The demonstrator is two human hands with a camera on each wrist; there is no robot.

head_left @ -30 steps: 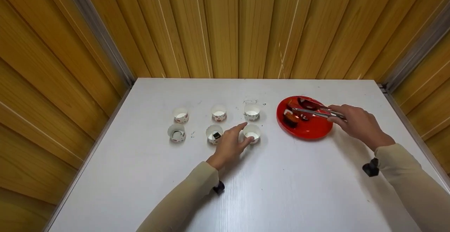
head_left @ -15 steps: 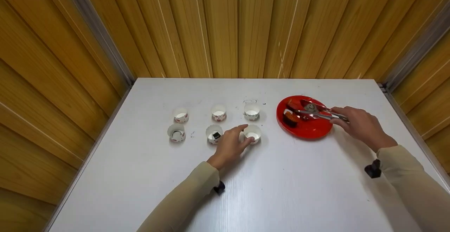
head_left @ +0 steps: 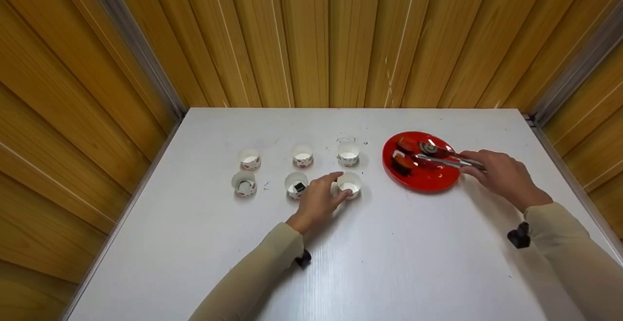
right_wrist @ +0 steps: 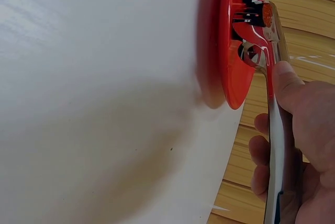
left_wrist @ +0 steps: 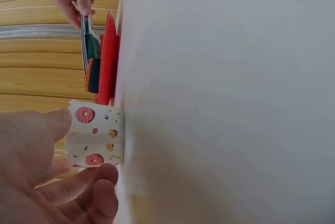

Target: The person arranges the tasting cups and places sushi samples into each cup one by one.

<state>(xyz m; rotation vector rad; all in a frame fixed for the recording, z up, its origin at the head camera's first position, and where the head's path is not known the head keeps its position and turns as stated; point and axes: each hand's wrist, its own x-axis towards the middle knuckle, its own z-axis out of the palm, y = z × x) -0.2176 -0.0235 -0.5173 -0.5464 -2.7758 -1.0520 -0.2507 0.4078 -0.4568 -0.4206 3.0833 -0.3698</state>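
In the head view my left hand holds the front right paper cup, thumb on one side and fingers on the other. Small doughnut prints show on that cup in the left wrist view. My right hand grips metal serving tongs, whose fork and spoon ends reach over a red plate. On it lie orange-topped, dark-sided sushi pieces, one in front and another behind. The fork end is close to one piece in the right wrist view; whether they touch I cannot tell.
More paper cups stand in two rows: back left, back middle, back right, front left and front middle. A small dark piece lies in the front middle one. Wooden panels wall the white table.
The tongs and my right hand have shifted slightly right and nearer to me over the plate. The tongs' spoon end has turned. My left hand and its cup have stayed about still.
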